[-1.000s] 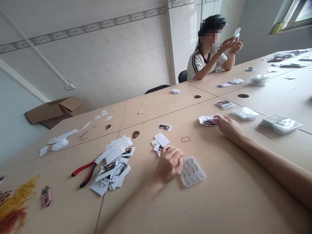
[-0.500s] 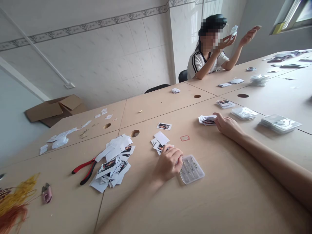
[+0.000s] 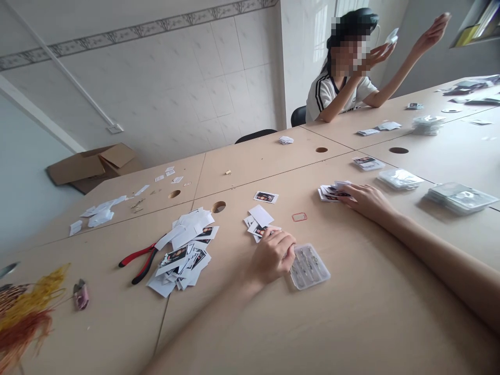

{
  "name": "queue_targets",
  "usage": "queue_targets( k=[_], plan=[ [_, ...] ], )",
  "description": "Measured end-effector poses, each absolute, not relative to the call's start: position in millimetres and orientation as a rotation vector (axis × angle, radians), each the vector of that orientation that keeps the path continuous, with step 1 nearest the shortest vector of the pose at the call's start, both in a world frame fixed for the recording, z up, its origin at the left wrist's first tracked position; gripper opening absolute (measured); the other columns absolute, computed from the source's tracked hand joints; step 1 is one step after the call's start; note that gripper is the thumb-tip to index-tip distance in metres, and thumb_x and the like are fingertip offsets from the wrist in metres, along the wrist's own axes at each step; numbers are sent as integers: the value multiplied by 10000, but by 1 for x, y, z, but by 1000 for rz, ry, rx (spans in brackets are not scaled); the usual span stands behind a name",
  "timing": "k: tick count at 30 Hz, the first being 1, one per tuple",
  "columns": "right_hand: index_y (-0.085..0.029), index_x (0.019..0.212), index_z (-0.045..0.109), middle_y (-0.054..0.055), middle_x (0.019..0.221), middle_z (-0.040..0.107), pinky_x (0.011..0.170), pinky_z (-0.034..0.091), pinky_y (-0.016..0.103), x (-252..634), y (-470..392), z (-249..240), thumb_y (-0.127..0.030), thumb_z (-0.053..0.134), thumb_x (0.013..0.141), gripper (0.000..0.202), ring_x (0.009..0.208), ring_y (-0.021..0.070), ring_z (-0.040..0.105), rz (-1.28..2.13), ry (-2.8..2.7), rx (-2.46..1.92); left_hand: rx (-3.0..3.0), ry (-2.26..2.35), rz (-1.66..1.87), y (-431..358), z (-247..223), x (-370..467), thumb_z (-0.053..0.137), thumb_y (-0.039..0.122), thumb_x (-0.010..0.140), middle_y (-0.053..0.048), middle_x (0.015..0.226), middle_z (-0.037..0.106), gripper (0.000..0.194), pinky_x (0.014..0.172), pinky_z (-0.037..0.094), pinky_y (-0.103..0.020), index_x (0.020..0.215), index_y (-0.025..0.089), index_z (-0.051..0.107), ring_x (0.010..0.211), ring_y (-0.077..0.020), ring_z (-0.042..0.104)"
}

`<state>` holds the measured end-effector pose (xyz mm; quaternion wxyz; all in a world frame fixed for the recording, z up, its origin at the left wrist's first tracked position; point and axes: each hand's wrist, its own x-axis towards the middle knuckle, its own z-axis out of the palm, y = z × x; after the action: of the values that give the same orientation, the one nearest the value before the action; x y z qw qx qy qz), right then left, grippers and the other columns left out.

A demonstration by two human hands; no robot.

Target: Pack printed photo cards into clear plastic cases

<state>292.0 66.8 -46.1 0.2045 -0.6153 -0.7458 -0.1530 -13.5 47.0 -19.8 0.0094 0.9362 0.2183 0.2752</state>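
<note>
Prob partway: R hand (image 3: pixel 366 202) on card stack (image 3: pixel 327 195), L hand (image 3: pixel 274 253) curled at clear box (image 3: pixel 312 268), can't tell if either pinches; cased card (image 3: pixel 367 163) beyond R hand, loose pile (image 3: pixel 189 256) apparently undone.

Light was kinda soft and dull, seemingly daylight from the window (image 3: pixel 488 23) upper right. Glare washed out the far right of the desk (image 3: pixel 461 151) and bounced off the clear cases (image 3: pixel 463 199). Soft shadow ran below the right hand (image 3: pixel 366 201). Threads (image 3: pixel 38 299) lower left looked smeary, and pixelation hid 1 co-worker's face.
</note>
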Motion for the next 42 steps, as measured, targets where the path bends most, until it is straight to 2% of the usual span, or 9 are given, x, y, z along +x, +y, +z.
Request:
queue_targets(
  k=[5, 12, 17, 21, 24, 28, 31, 35, 42],
  plan=[
    [-183, 984, 515, 95, 905, 643, 547, 330, 279, 298, 68, -48, -353, 396, 844, 250, 710, 238, 594, -385, -2058, -1741, 2926, 661, 852, 47, -20, -13, 376, 113, 769, 0, 750, 614, 134, 816, 357, -290, 748, 169, 496, 705, -107, 540],
    [-157, 869, 514, 90, 713, 640, 481, 272, 254, 295, 69, -50, -325, 359, 857, 229, 565, 198, 565, -497, -2005, -1871, 2932, 659, 793, 48, -21, -14, 376, 126, 775, -1, 765, 614, 135, 818, 360, -291, 767, 171, 503, 713, -112, 537],
    [-125, 1130, 408, 55, 575, 606, 406, 222, 234, 291, 67, -49, -289, 326, 843, 340, 419, 174, 503, -476, -1903, -1946, 2929, 669, 779, 49, -21, -14, 378, 126, 773, 0, 764, 613, 140, 817, 364, -291, 769, 174, 509, 718, -113, 541],
    [-154, 1233, 332, 88, 786, 644, 407, 252, 243, 288, 63, -43, -203, 306, 820, 417, 462, 168, 518, -506, -1917, -1879, 2927, 683, 764, 48, -20, -14, 373, 128, 777, 0, 755, 611, 143, 817, 361, -301, 761, 173, 508, 708, -115, 537],
    [-200, 1129, 470, 82, 950, 619, 439, 289, 248, 288, 61, -41, -145, 290, 813, 368, 521, 150, 535, -563, -2019, -1818, 2928, 678, 764, 47, -20, -13, 372, 128, 778, -1, 759, 612, 146, 814, 360, -300, 753, 175, 508, 705, -115, 535],
    [-169, 893, 606, 75, 855, 627, 501, 330, 250, 291, 65, -44, -215, 350, 830, 267, 614, 164, 572, -596, -2132, -1785, 2926, 663, 758, 47, -20, -13, 364, 127, 786, -1, 764, 613, 152, 817, 358, -297, 763, 174, 507, 711, -113, 531],
    [-176, 922, 609, 70, 851, 632, 541, 349, 243, 293, 68, -46, -356, 422, 827, 277, 722, 185, 587, -571, -2174, -1733, 2928, 664, 762, 47, -20, -13, 360, 127, 787, -3, 754, 612, 154, 818, 357, -300, 759, 172, 505, 706, -114, 530],
    [-180, 942, 602, 68, 856, 642, 498, 316, 239, 296, 68, -47, -415, 436, 826, 311, 630, 162, 571, -552, -2115, -1777, 2924, 662, 760, 47, -20, -14, 366, 125, 785, -3, 766, 613, 147, 819, 354, -302, 764, 171, 505, 713, -114, 533],
    [-173, 925, 572, 86, 1101, 552, 392, 240, 233, 296, 67, -49, -216, 325, 851, 261, 472, 81, 449, -641, -2118, -1787, 2921, 678, 733, 47, -20, -14, 375, 133, 782, -5, 773, 616, 144, 822, 355, -306, 775, 174, 512, 722, -119, 540]
  ],
)
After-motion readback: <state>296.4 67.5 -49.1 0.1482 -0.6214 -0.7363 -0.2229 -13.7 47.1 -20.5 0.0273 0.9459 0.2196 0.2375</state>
